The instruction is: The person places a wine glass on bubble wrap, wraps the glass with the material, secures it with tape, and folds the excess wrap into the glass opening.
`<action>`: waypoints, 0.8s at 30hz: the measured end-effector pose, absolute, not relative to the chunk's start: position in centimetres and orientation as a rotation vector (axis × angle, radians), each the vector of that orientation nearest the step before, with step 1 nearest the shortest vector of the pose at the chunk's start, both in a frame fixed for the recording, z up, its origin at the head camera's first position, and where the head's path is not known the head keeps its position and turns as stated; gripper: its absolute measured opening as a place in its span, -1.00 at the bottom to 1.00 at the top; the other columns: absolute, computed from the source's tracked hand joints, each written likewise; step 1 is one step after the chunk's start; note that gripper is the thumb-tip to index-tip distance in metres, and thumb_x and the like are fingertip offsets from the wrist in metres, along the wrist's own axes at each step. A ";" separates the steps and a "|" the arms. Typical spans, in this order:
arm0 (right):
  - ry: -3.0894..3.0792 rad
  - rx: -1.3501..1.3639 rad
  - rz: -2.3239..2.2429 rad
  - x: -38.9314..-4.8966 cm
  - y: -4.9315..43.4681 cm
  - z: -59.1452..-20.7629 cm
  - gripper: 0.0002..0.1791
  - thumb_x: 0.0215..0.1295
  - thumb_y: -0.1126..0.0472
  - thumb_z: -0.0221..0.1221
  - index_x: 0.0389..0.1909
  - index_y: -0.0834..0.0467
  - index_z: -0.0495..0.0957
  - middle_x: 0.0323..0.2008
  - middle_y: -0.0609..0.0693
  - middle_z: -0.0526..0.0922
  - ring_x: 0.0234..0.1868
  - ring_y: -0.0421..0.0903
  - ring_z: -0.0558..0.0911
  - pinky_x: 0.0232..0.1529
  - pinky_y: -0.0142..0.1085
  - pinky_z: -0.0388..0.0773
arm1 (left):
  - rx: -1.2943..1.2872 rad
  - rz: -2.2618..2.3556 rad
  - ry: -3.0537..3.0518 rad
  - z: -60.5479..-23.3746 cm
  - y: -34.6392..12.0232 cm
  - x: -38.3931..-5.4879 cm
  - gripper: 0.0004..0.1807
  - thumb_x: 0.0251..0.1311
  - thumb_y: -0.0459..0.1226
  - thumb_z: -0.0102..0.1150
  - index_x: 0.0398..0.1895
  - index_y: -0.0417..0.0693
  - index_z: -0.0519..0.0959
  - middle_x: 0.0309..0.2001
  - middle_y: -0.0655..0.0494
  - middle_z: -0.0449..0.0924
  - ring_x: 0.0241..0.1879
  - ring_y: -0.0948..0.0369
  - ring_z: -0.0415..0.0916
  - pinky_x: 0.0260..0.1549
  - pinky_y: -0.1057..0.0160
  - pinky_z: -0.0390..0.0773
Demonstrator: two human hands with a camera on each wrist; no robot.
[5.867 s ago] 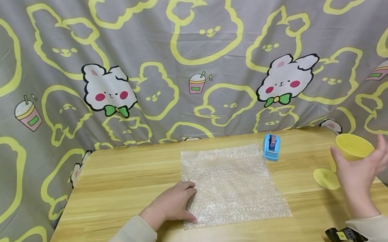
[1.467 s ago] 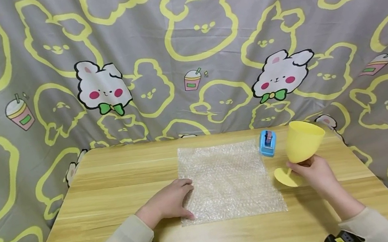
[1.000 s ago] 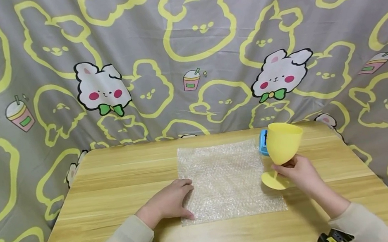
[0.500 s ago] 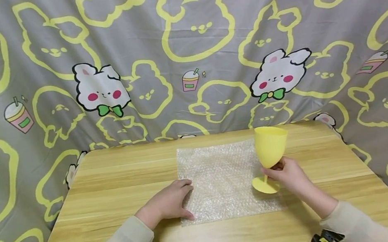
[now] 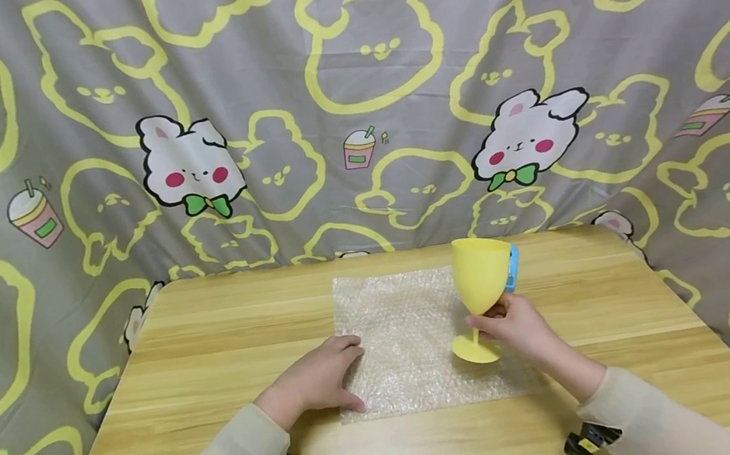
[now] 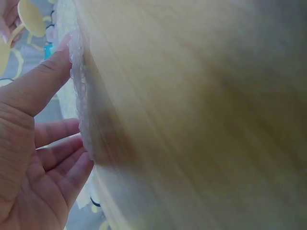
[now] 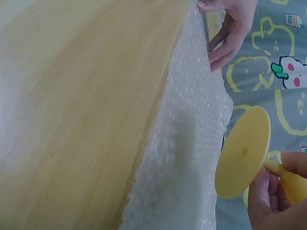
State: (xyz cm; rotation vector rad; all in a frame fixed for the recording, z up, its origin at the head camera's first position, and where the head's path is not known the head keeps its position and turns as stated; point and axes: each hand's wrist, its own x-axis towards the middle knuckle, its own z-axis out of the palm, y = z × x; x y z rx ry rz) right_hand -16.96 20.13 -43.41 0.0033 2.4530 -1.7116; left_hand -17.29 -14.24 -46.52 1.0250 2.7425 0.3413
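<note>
A sheet of clear bubble wrap [image 5: 399, 340] lies flat on the wooden table in front of me. On its left edge rests my left hand [image 5: 320, 380]; the left wrist view shows the thumb and fingertips touching the wrap's edge [image 6: 79, 91], fingers loosely bent. My right hand [image 5: 521, 326] pinches the thin stem of a yellow goblet [image 5: 481, 273] just below the bowl. The goblet is held over the right half of the wrap, slightly tilted, bowl up. Its round foot [image 7: 243, 152] shows in the right wrist view, apart from the wrap.
A blue tape dispenser [image 5: 515, 268] stands behind the goblet, mostly hidden by the bowl. The wooden table [image 5: 223, 319] reaches back to a grey patterned curtain [image 5: 269, 61], which hangs along its rear and sides.
The right hand first gripped the goblet at the far right, then carried it left until it came over the bubble wrap. It now covers most of the tape dispenser. The left hand stayed put.
</note>
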 end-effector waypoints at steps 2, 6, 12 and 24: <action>2.444 -0.002 -1.712 -17.1 19.8 -43.4 -0.58 0.32 0.28 0.30 0.09 0.42 0.46 -0.17 0.20 0.67 -0.18 -0.03 0.69 -0.14 -0.19 0.70 | 1.032 0.339 2.745 -46.5 -14.2 -17.4 -0.03 -0.10 0.15 0.53 0.28 -0.30 0.47 0.37 -0.14 0.36 0.36 -0.05 0.28 0.35 0.07 0.30; 2.418 -0.006 -1.729 -17.3 19.2 -43.4 -0.58 0.32 0.27 0.30 0.08 0.42 0.46 -0.19 0.18 0.67 -0.20 -0.07 0.69 -0.14 -0.19 0.70 | 1.040 0.335 2.746 -46.6 -14.2 -17.4 -0.04 -0.10 0.16 0.53 0.28 -0.29 0.48 0.36 -0.14 0.37 0.36 -0.05 0.29 0.35 0.07 0.30; 2.369 0.009 -1.744 -17.4 18.5 -43.4 -0.58 0.33 0.27 0.30 0.09 0.44 0.46 -0.16 0.21 0.67 -0.20 -0.06 0.68 -0.11 -0.13 0.69 | 1.038 0.341 2.743 -46.6 -14.2 -17.5 -0.03 -0.09 0.16 0.53 0.28 -0.30 0.47 0.37 -0.13 0.37 0.36 -0.05 0.29 0.35 0.07 0.30; 2.352 -0.010 -1.706 -17.7 17.2 -43.5 -0.62 0.31 0.27 0.31 0.00 0.44 0.50 -0.23 0.15 0.68 -0.26 -0.08 0.68 -0.18 -0.18 0.70 | 1.015 0.354 2.733 -46.5 -14.2 -17.4 -0.03 -0.09 0.15 0.53 0.29 -0.29 0.46 0.38 -0.13 0.35 0.38 -0.05 0.26 0.37 0.07 0.28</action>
